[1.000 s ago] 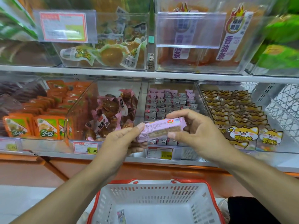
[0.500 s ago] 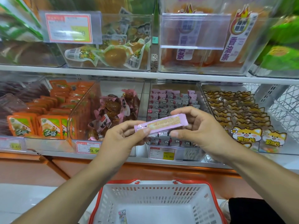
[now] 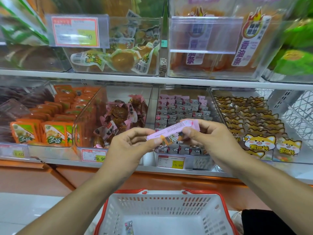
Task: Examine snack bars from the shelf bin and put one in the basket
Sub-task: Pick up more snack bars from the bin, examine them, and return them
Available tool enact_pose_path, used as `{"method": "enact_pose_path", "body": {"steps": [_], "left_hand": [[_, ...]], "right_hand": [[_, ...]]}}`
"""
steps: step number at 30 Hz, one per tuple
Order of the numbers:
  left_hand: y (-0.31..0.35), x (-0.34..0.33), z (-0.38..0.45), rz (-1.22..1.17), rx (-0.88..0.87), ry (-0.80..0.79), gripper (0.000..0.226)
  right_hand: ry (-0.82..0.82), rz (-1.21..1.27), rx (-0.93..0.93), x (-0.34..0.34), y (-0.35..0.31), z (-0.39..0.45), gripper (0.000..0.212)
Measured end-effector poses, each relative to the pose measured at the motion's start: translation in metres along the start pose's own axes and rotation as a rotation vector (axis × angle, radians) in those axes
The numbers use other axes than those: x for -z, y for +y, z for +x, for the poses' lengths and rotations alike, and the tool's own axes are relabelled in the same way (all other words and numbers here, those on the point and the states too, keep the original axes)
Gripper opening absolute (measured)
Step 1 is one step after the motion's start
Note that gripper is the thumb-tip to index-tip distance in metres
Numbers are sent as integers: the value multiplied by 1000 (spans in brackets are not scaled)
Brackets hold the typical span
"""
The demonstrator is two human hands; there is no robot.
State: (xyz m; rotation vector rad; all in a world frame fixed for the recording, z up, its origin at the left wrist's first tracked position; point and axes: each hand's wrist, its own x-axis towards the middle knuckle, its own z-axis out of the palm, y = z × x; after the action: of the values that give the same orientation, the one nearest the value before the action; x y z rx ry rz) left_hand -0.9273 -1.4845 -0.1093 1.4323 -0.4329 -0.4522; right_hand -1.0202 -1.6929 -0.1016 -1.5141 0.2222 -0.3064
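Pink wrapper sits pinched between both my hands: my left hand (image 3: 128,146) grips the lower end of the snack bar (image 3: 171,134) with thumb and curled fingers, and my right hand (image 3: 210,141) pinches its upper end the same way. It lies tilted, rising toward the right, in front of the clear shelf bin (image 3: 184,119) of matching pink bars. Its wrapper shows small print and an orange-and-dark graphic near my left thumb. Below my wrists stands the white, red-rimmed basket (image 3: 166,212), holding one small packet (image 3: 129,225).
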Motion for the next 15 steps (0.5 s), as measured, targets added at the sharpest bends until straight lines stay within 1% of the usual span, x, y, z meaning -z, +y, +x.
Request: {"method": "enact_pose_path", "body": {"steps": [3, 7, 11, 15], "left_hand": [[-1, 0, 2, -6, 52, 32, 35], [-2, -1, 4, -3, 92, 45, 37], [-3, 0, 7, -1, 110, 58, 38], [-5, -3, 9, -43, 98, 80, 38]], "right_hand": [[-14, 110, -59, 1, 1, 3, 33], [22, 258, -118, 1, -1, 5, 42], [44, 346, -171, 0, -4, 5, 35], [48, 367, -188, 1, -8, 8, 36]]}}
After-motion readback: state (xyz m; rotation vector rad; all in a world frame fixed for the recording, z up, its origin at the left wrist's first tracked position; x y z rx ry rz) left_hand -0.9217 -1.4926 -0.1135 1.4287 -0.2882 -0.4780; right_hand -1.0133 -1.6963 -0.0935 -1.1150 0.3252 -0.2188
